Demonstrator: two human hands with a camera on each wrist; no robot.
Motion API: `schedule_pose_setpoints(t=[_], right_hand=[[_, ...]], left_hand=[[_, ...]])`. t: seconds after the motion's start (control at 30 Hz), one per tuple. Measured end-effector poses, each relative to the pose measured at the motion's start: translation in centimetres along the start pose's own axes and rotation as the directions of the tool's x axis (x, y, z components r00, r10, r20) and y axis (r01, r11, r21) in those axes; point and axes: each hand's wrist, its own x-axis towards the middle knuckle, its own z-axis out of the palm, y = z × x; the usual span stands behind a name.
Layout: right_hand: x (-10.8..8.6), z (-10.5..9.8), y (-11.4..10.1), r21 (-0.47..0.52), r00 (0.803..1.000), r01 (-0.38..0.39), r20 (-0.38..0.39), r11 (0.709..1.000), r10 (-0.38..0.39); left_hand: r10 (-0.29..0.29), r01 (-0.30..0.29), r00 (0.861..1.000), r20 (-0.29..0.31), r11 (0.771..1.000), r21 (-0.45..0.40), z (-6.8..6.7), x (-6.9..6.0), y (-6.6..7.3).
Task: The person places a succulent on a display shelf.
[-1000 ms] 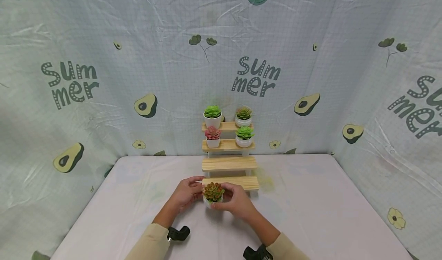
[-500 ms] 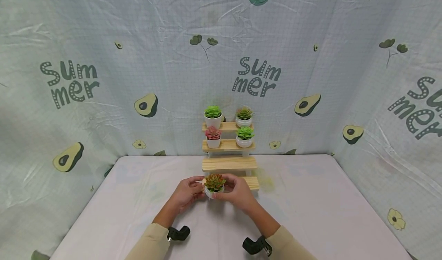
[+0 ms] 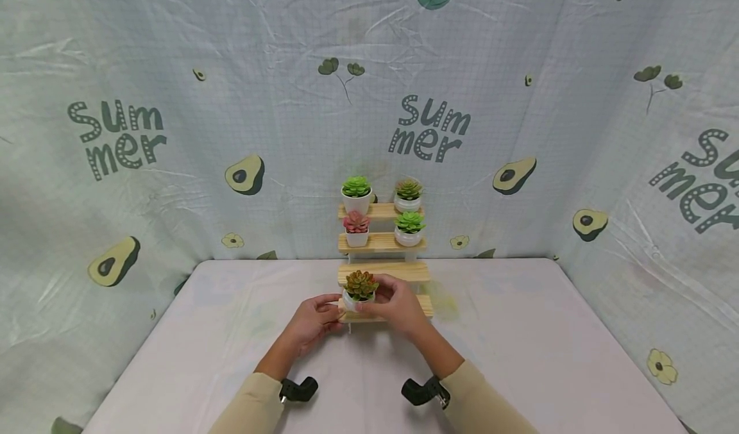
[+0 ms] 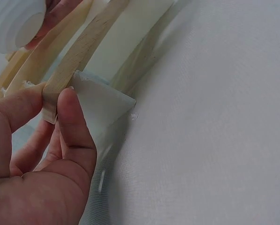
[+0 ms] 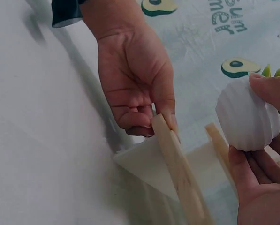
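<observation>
In the head view my right hand [image 3: 399,302] holds a small potted succulent [image 3: 360,286] with reddish-orange and green leaves, gripping its white round pot [image 5: 245,115] between thumb and fingers. The pot is raised off the boards; its underside shows in the left wrist view. My left hand [image 3: 314,322] pinches the left end of the lowest board [image 4: 67,70] of a stepped wooden plant stand [image 3: 383,272]. Thumb and fingers meet on either side of that board in both wrist views.
Upper steps carry a green succulent [image 3: 356,190] and a brownish-green one [image 3: 408,193] at the top, with a pink one [image 3: 356,227] and another green one [image 3: 409,227] below. A white-covered table [image 3: 519,344] surrounds the stand. A printed curtain [image 3: 288,133] hangs close behind.
My right hand has carried the potted succulent up and forward, from in front of the stand to over its lowest board. My left hand has stayed at the board's end.
</observation>
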Motion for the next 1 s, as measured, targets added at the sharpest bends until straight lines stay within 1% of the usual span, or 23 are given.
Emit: schedule_pose_setpoints(t=[0.17,0.33,0.6,0.87,1.0], right_hand=[[0.7,-0.1,-0.4,-0.017,0.999,0.025,-0.033,1.0,-0.026],[1.4,-0.1,-0.7,-0.009,0.997,0.054,-0.055,0.999,-0.054],[2.3,-0.6,-1.4,-0.074,0.996,0.024,-0.081,0.997,-0.03],[3.4,-1.3,-1.5,-0.165,0.994,0.024,-0.1,0.986,-0.041],[3.9,-1.3,-1.3,-0.161,0.994,0.004,-0.11,0.987,-0.021]], left_hand=[[-0.002,0.002,1.0,0.003,1.0,-0.004,-0.1,0.0,0.1],[-0.005,0.005,1.0,0.003,1.0,-0.012,-0.1,0.0,0.1],[-0.017,0.017,1.0,-0.011,1.0,-0.01,0.0,-0.1,0.0],[-0.018,0.018,1.0,-0.011,1.0,-0.024,0.1,0.0,0.0],[-0.021,0.021,1.0,-0.01,0.999,-0.025,0.0,0.1,-0.1]])
